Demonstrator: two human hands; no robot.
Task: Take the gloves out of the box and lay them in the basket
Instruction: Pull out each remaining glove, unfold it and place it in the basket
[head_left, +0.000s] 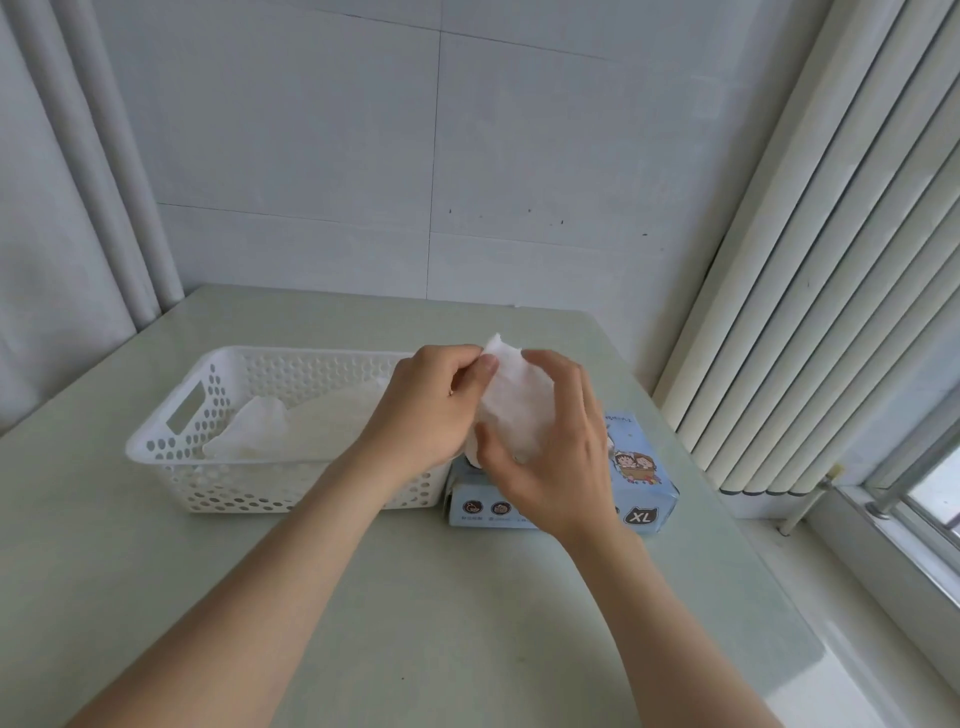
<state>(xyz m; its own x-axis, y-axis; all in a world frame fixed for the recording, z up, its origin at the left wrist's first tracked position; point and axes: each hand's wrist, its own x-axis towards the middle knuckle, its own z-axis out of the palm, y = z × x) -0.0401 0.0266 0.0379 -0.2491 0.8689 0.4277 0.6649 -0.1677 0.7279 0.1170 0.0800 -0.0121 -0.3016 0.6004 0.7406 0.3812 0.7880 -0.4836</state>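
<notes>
Partway: crumpled white gloves (270, 434) lie in the white perforated plastic basket (234, 493); our left hand (426, 410) and right hand (553, 462) pinch another thin white glove (511, 400) above the pale-blue box (647, 480).

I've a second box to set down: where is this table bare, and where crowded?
Bare table lies in front of the basket and box, crossed by forearms; a strip runs behind the basket to the wall. Crowded: basket and box stand close together, left hand and right hand gripping a glove above the box.
</notes>
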